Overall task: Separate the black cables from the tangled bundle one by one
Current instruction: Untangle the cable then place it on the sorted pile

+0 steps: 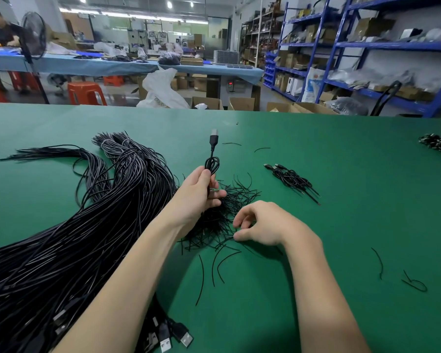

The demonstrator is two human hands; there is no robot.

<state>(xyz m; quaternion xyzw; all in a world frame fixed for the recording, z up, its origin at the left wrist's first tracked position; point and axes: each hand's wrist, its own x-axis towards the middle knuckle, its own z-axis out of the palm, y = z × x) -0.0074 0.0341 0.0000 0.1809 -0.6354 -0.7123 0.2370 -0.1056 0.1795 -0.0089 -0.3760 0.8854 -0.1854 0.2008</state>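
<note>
In the head view, the left hand [199, 192] is holding a single black cable [211, 161] upright just above the middle of the green tabletop [341, 174], its grip closed narrowly around a small coil of the cable, with the USB plug [214, 138] sticking up toward 12 o'clock. The right hand [262, 225] is hovering low at about 4 o'clock from the left hand, its fingers loosely curled and its grip holding nothing, the fingertips [237, 221] just touching the edge of a heap of short black wire ties [229, 200] that is lying between and under the two hands. The big tangled bundle of black cables [87, 225] is sprawling at 9 o'clock from the hands, running from the far left of the tabletop down to the near edge, where several USB plugs [173, 337] are poking out at about 6 o'clock. A small pile of coiled, tied cables [290, 179] is sitting at 2 o'clock from the hands, well apart from the bundle. Loose wire ties [378, 263] are lying scattered at 4 o'clock, and another dark cluster [438, 145] is resting at the far right edge, too small to identify.
</note>
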